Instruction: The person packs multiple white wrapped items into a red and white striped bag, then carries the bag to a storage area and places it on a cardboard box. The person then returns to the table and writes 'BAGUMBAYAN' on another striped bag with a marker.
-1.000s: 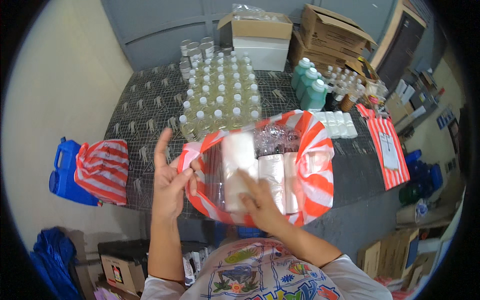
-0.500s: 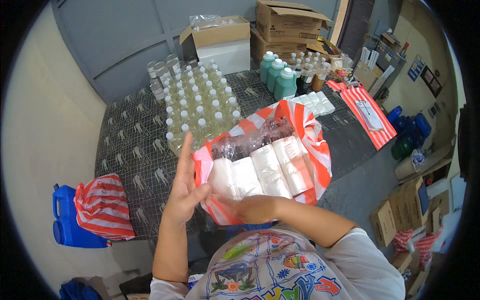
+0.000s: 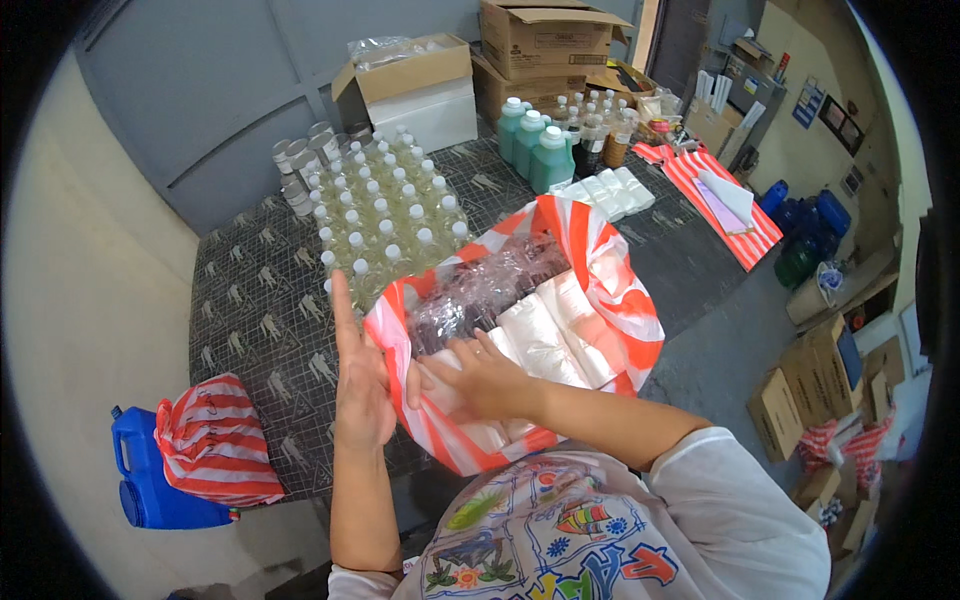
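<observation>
A large red-and-white striped plastic bag (image 3: 455,430) is open in front of me. White, translucent plastic bundles (image 3: 530,325) lie side by side inside, with a row of clear, shiny plastic packs (image 3: 485,290) behind them. At the bag's left side, my left hand (image 3: 365,395) has its thumb over the rim and its fingers stretched up along the outside, holding the edge between them. My right hand (image 3: 485,378) reaches into the bag and lies on the left bundles with its fingers apart. It partly covers those bundles.
White-capped bottles of pale liquid (image 3: 390,215) stand in rows beyond the bag. Green jugs (image 3: 552,160), more white bundles (image 3: 610,193) and cartons (image 3: 545,45) are farther right and back. A blue container (image 3: 140,440) and a filled striped bag (image 3: 215,440) sit left.
My right hand has moved up from the bag's near side onto the bundles. The left hand stays at the rim. The paper on the clipboard at right has curled up.
</observation>
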{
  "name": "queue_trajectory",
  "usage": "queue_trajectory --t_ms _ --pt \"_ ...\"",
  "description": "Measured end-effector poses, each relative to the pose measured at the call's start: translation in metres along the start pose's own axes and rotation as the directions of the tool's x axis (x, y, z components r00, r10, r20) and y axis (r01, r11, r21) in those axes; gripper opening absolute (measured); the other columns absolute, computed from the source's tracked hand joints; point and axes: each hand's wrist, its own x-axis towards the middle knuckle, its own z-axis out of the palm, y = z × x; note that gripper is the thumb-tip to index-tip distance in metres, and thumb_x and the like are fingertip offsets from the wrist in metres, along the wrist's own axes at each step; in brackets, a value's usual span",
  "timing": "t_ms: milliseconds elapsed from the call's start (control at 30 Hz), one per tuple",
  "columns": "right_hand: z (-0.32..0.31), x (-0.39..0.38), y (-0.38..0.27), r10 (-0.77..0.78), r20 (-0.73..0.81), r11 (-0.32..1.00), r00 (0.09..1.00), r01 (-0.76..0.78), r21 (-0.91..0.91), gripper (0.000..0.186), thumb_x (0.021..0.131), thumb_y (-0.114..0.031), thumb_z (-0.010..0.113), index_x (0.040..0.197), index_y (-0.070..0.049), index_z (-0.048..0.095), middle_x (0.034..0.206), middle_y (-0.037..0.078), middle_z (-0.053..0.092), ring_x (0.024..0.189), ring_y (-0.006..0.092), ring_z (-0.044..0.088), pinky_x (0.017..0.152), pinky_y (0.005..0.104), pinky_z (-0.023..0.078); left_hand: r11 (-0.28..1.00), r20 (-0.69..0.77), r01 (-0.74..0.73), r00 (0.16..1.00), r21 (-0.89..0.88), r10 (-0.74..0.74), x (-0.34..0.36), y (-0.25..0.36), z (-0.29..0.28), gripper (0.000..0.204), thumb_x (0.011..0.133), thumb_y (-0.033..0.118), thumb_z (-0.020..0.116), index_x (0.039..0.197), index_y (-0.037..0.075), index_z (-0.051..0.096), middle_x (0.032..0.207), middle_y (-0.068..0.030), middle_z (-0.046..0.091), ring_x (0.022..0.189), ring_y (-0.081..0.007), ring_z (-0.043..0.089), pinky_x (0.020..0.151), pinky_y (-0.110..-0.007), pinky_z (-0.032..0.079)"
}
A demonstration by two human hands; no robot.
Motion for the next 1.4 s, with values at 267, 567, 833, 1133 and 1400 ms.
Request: queue_trajectory --t_ms 267,567,833,1133,1400 --pt "0.001 0.014 0.005 0.054 0.169 0.997 0.984 -0.045 -0.057 0.1 0.083 -0.068 0.067 0.164 -0.028 0.023 0.166 0.032 0.012 0.154 0.0498 0.016 0.121 0.0672 0.008 1.0 0.047 0.003 0.999 0.028 -0.005 0.017 -0.002 0.011 0.12 0.086 0.068 0.069 0.165 0.019 -0.007 0.155 -0.0263 0.041 0.053 -0.0091 0.052 0.058 -0.026 0.056" --pt "-0.178 -0.075 0.137 -0.534 -0.145 0.571 0.833 0.481 0.665 0.076 0.095 -0.039 0.07 0.155 -0.003 0.04 0.151 0.03 0.044 0.142 0.038 0.044 0.116 0.0484 0.036 0.98 -0.232 0.155 0.965 0.125 -0.123 0.027 0.006 0.029 0.117 0.086 0.058 0.073 0.165 0.016 -0.002 0.149 -0.026 0.048 0.047 -0.0099 0.05 0.04 -0.02 0.041" --pt "-0.091 -0.049 0.51 0.851 -0.185 0.333 0.492 -0.231 0.914 0.015 0.093 -0.019 0.07 0.1 -0.005 0.069 0.082 0.0 0.063 0.072 0.0118 0.058 0.068 0.0301 0.048 0.908 -0.517 0.225 0.856 0.352 -0.012 0.051 -0.008 0.061 0.104 0.087 0.048 0.075 0.163 0.013 0.013 0.141 -0.0179 0.055 0.065 -0.0105 0.055 0.053 -0.023 0.044" --pt "0.124 0.041 0.675 0.847 -0.155 0.53 0.509 -0.778 0.338 0.071 0.081 -0.032 0.081 0.14 -0.003 0.055 0.125 0.026 0.063 0.118 0.0429 0.062 0.102 0.0489 0.05 0.447 -0.778 0.642 0.569 0.623 0.268 0.065 -0.015 0.107 0.095 0.086 0.035 0.074 0.163 0.009 0.025 0.132 -0.0129 0.055 0.113 -0.0204 0.059 0.09 -0.032 0.05" --pt "0.099 0.08 0.659 0.972 -0.001 0.232 0.236 -0.955 0.186 0.072 0.078 -0.044 0.084 0.133 -0.002 0.061 0.139 0.021 0.051 0.127 0.0461 0.055 0.101 0.0522 0.052 -0.147 -0.496 0.669 0.663 0.729 0.561 0.087 -0.039 0.147 0.076 0.086 0.05 0.074 0.142 0.002 0.056 0.15 -0.0243 0.042 0.141 -0.0384 0.039 0.114 -0.05 0.033"
